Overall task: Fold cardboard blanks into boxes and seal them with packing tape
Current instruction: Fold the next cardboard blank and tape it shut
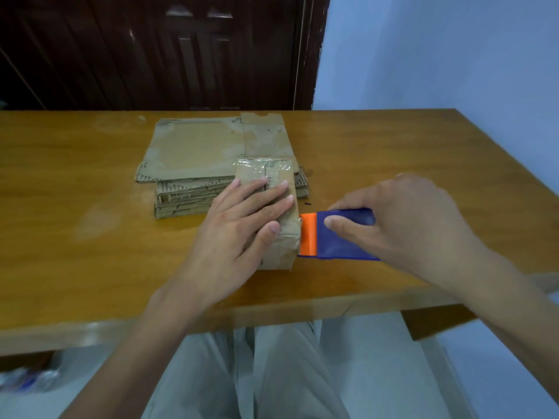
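— What are the two hands doing?

— The left hand lies flat on top of a small cardboard box, fingers straight and spread across its taped upper face, thumb down along the near right edge. It presses rather than grips. The right hand is curled round a tape dispenser, thumb on its blue upper face, the other fingers wrapped over the far side.

— Where does the dispenser sit against the box?

— Its orange front end touches the box's right side, low down near the counter. The blue body trails off to the right under the palm.

— And the box itself?

— It stands on the wooden counter near the front edge, folded shut, with clear shiny tape wrapped over its top and far end. Its far end is right up against a stack of flat cardboard blanks.

— How many of each?

— One folded box, one dispenser. The blanks I can't count exactly: several layered edges show at the near side of the stack, with one wide sheet on top. A few dark specks lie on the counter beside the box.

— Any writing or brand?

— None I can read. There are small dark marks along the blanks' edges and on the box, too small to make out.

— What's beyond?

— A dark wooden door behind the counter and a pale blue wall to the right. The person's light trousers show below the counter edge.
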Action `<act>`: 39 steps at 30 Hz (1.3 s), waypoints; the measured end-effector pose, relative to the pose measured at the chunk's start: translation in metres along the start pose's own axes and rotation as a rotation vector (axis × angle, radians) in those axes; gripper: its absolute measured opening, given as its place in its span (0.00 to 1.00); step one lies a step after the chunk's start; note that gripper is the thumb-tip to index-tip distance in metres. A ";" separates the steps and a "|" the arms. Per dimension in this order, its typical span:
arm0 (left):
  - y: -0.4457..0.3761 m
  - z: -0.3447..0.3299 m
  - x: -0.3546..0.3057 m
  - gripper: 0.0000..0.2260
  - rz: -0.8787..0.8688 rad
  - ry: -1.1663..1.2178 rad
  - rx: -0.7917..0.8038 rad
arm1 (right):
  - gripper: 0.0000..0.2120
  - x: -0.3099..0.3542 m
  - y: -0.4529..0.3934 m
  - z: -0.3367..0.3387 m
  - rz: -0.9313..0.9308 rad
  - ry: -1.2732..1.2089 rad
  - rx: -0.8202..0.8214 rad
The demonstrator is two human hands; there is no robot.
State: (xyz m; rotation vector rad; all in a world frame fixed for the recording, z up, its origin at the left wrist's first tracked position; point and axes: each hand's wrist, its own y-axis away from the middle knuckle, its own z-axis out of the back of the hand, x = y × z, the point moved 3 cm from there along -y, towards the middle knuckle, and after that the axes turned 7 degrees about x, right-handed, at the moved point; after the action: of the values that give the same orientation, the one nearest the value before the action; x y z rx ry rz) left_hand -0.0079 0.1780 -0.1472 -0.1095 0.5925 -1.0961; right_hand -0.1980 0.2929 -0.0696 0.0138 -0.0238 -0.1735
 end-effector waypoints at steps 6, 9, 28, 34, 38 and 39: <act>0.001 -0.001 -0.005 0.19 0.006 0.002 -0.041 | 0.21 0.013 -0.005 -0.041 -0.083 0.234 -0.191; 0.000 -0.003 -0.007 0.20 0.007 0.001 -0.049 | 0.19 -0.008 -0.015 -0.061 -0.086 0.270 -0.415; 0.018 -0.033 -0.024 0.28 0.215 0.609 -0.227 | 0.27 0.089 0.026 -0.112 -0.050 -1.343 -0.469; 0.017 -0.035 -0.010 0.28 0.282 0.790 -0.185 | 0.24 0.071 0.024 -0.122 -0.016 -1.528 -0.397; 0.028 -0.001 0.014 0.20 0.155 0.835 -0.091 | 0.22 0.035 0.023 -0.111 0.080 -1.245 -0.372; 0.031 0.008 0.019 0.17 0.121 0.785 -0.079 | 0.21 0.025 0.021 -0.107 0.122 -1.123 -0.390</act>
State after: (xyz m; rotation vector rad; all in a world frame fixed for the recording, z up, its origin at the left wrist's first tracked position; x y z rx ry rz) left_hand 0.0277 0.1743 -0.1594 0.3018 1.3255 -0.9783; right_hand -0.1672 0.3107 -0.1760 -0.4755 -1.1084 -0.0426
